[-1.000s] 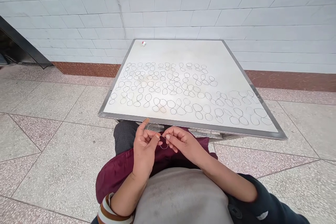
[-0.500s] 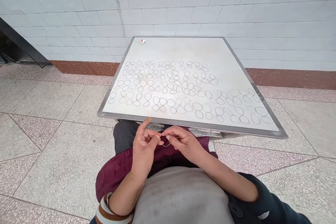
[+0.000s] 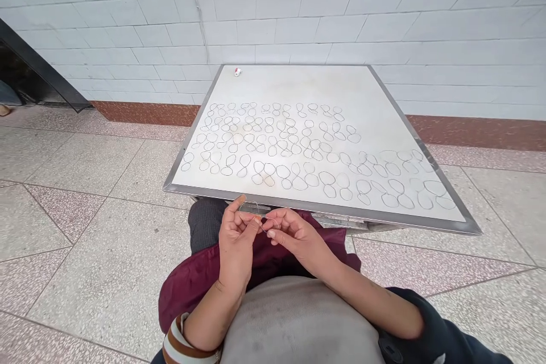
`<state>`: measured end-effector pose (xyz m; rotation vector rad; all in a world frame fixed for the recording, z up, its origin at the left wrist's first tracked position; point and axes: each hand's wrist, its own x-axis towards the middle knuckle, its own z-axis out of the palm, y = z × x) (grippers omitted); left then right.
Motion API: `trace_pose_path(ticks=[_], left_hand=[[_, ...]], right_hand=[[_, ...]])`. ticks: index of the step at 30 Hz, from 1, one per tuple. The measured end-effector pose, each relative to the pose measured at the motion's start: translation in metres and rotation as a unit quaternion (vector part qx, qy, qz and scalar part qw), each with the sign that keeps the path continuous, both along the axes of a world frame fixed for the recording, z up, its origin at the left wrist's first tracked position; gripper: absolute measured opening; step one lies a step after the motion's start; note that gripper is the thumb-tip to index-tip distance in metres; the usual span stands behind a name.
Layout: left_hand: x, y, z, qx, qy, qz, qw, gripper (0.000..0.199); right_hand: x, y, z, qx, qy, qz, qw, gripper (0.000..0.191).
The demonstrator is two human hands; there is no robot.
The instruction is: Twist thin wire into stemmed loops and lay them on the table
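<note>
My left hand (image 3: 237, 239) and my right hand (image 3: 294, 235) meet over my lap, just below the near edge of a white table (image 3: 298, 85). Between their fingertips they pinch a thin wire loop (image 3: 261, 217), which is bent into two small rings. On the tabletop lie several rows of figure-eight wire loops (image 3: 298, 151), spread from the left side to the near right corner.
A small red and white object (image 3: 238, 71) sits at the table's far left corner. The metal table rim (image 3: 324, 211) runs just beyond my fingers. A white tiled wall stands behind, speckled floor tiles lie all around, and a dark ramp (image 3: 38, 74) is at the far left.
My hands have drawn closer together on the wire, and my left forefinger has folded down. The view has shifted slightly.
</note>
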<state>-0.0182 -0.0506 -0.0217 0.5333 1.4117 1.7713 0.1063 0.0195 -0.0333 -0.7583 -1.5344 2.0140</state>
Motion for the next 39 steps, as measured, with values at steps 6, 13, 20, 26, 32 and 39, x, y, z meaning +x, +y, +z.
trace_pose_path(ticks=[6, 13, 20, 26, 32, 39], left_hand=[[-0.004, -0.002, 0.000, -0.012, -0.006, -0.016, 1.000, 0.047], [-0.010, -0.003, 0.001, -0.032, 0.038, -0.056, 0.997, 0.044], [-0.012, -0.002, -0.001, -0.054, 0.060, -0.081, 0.993, 0.048], [-0.011, 0.002, -0.007, -0.048, 0.064, -0.043, 0.996, 0.046], [-0.009, -0.002, -0.006, -0.036, 0.065, -0.030, 0.997, 0.049], [-0.009, -0.008, -0.008, -0.026, 0.063, -0.033, 0.997, 0.050]], right_hand=[[0.002, 0.000, -0.001, 0.062, -0.024, 0.004, 0.998, 0.025], [0.008, 0.002, 0.001, 0.147, -0.071, 0.046, 0.986, 0.025], [0.009, 0.012, -0.002, 0.158, -0.083, 0.066, 0.982, 0.025], [0.006, 0.014, -0.001, 0.162, -0.072, 0.045, 0.983, 0.028], [0.006, 0.009, 0.002, 0.120, -0.074, 0.022, 0.990, 0.025], [0.006, 0.007, -0.002, 0.104, -0.058, 0.018, 0.993, 0.026]])
